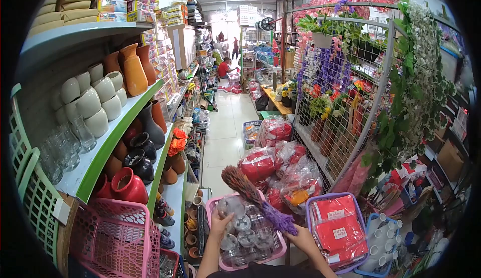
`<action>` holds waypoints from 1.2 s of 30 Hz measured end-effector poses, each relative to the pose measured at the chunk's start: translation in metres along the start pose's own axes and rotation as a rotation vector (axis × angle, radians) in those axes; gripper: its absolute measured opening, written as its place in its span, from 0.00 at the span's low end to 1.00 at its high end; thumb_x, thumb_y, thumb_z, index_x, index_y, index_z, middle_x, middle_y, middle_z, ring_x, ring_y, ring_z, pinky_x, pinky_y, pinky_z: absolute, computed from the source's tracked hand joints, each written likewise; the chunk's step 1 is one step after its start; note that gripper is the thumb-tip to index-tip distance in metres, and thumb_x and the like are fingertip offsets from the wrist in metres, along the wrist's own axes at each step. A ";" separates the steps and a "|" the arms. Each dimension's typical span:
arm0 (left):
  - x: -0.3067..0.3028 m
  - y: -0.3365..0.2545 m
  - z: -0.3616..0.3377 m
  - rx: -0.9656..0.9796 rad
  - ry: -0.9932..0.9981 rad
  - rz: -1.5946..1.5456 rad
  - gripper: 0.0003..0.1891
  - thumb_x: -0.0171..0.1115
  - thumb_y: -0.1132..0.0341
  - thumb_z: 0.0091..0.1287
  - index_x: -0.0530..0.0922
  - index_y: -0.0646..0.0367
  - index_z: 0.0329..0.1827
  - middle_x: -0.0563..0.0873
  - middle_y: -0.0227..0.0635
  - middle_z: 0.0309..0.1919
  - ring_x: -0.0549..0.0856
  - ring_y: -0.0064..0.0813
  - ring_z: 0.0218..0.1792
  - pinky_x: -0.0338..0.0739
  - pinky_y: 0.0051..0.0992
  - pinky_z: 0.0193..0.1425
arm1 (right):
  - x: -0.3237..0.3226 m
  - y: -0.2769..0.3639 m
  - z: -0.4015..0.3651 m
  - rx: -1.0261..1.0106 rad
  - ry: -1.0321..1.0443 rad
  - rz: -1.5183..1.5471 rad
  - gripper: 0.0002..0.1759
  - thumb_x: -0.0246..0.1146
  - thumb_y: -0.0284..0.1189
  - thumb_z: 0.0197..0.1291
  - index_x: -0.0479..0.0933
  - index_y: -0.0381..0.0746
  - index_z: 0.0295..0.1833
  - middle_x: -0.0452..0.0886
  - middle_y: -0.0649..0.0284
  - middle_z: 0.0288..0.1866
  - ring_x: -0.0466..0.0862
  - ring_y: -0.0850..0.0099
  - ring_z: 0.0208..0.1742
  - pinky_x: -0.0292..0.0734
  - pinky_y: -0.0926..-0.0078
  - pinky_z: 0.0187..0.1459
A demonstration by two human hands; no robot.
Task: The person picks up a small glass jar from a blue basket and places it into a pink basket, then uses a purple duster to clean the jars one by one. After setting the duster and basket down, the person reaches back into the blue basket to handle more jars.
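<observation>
Left hand (220, 228): partly closed, my thumb and fingers at the edge of a clear round container (231, 206), which sits over the upper left of a pink basket (283, 249).
Right hand (303, 240): fingers curled in on the purple end of a dried-flower bundle (250, 190), which slants up and left across the basket's right side, its reddish-brown head uppermost.
In the pink basket: clear cup-like pieces (246, 238), several, grouped beneath and beside the bundle.
Right of it: one purple-rimmed basket (308, 217) of flat red packets (340, 233) with white labels; next to that, a blue basket (370, 224) of white cups (382, 234).
Left: one pink openwork basket (111, 228), below a green-edged shelf unit (125, 106) carrying clear glasses (83, 133), pale pots (90, 104), an orange vase (134, 70), and, a level down, a red pot (129, 185) and black pots (142, 143).
Just beyond my baskets: plastic-wrapped red bundles (256, 164), heaped.
Right, further back: a wire grid rack (369, 127), hung with greenery, artificial flowers (328, 70) in several colours about it.
Middle: a pale tiled aisle (223, 143).
Far end: one person in red (224, 69), low down beside the aisle; another person (235, 48), upright, near the bright end.
</observation>
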State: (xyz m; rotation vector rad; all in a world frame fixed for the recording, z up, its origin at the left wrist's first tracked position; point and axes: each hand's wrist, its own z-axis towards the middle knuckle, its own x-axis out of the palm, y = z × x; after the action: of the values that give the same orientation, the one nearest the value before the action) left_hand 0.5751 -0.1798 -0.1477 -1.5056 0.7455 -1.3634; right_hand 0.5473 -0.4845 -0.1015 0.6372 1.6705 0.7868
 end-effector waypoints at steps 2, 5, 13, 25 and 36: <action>0.004 -0.005 0.001 0.105 0.007 0.225 0.26 0.67 0.76 0.54 0.67 0.61 0.56 0.80 0.38 0.45 0.81 0.29 0.47 0.76 0.27 0.51 | -0.002 0.009 -0.006 -0.037 -0.074 0.008 0.23 0.64 0.47 0.53 0.78 0.44 0.49 0.82 0.50 0.33 0.83 0.53 0.38 0.75 0.62 0.40; 0.017 -0.021 -0.002 0.178 -0.020 0.453 0.27 0.69 0.77 0.48 0.69 0.62 0.53 0.80 0.35 0.43 0.80 0.28 0.40 0.74 0.25 0.50 | -0.006 0.006 -0.008 -0.158 0.173 -0.047 0.21 0.64 0.45 0.53 0.78 0.47 0.50 0.82 0.51 0.34 0.83 0.54 0.39 0.76 0.63 0.41; 0.009 -0.013 0.005 0.231 -0.005 0.541 0.26 0.72 0.70 0.48 0.74 0.65 0.51 0.83 0.35 0.42 0.83 0.28 0.43 0.76 0.29 0.50 | -0.017 0.021 -0.010 -0.074 0.043 -0.267 0.21 0.67 0.42 0.49 0.78 0.46 0.49 0.82 0.51 0.35 0.81 0.52 0.38 0.75 0.61 0.40; 0.005 -0.017 -0.001 0.346 -0.164 0.906 0.17 0.68 0.69 0.49 0.76 0.64 0.42 0.84 0.38 0.34 0.84 0.36 0.36 0.76 0.30 0.42 | -0.015 0.022 -0.013 -0.119 0.118 -0.167 0.20 0.66 0.41 0.51 0.78 0.43 0.48 0.82 0.50 0.35 0.81 0.50 0.39 0.75 0.61 0.40; 0.003 0.002 0.000 0.275 -0.322 0.635 0.18 0.67 0.75 0.46 0.75 0.64 0.43 0.83 0.38 0.36 0.83 0.27 0.37 0.75 0.23 0.46 | -0.017 0.042 -0.012 -0.125 0.139 -0.282 0.20 0.66 0.40 0.51 0.78 0.45 0.48 0.81 0.49 0.34 0.80 0.50 0.38 0.75 0.60 0.39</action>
State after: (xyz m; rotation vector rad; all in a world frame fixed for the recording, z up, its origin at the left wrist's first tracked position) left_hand 0.5763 -0.1837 -0.1485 -1.0984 0.7117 -0.6914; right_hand 0.5401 -0.4728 -0.0564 0.2566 1.7736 0.7359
